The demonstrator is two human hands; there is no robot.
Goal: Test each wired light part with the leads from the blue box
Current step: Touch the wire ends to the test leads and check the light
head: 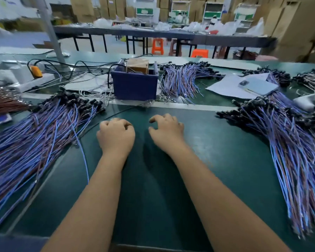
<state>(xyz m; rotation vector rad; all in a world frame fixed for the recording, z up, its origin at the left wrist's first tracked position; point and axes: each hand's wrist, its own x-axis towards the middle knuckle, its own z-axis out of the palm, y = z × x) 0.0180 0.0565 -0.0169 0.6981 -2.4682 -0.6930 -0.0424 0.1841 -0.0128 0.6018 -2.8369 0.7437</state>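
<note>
My left hand [116, 133] and my right hand [166, 130] rest side by side on the green table [207, 142], fingers loosely curled, nothing visible in either. The blue box [135, 86] stands just beyond them, with a brown block [137, 65] inside. A thin black lead [105, 116] runs from the box past my left hand. Wired light parts with black heads and blue and brown wires lie in a big pile on the left [35, 133] and another on the right [289, 142].
A third bundle of wired parts [182, 79] lies right of the box. A phone [258, 85] sits on white papers [225, 86] at the back right. A white power strip [31, 81] with an orange plug [36, 71] and tangled cables lies back left.
</note>
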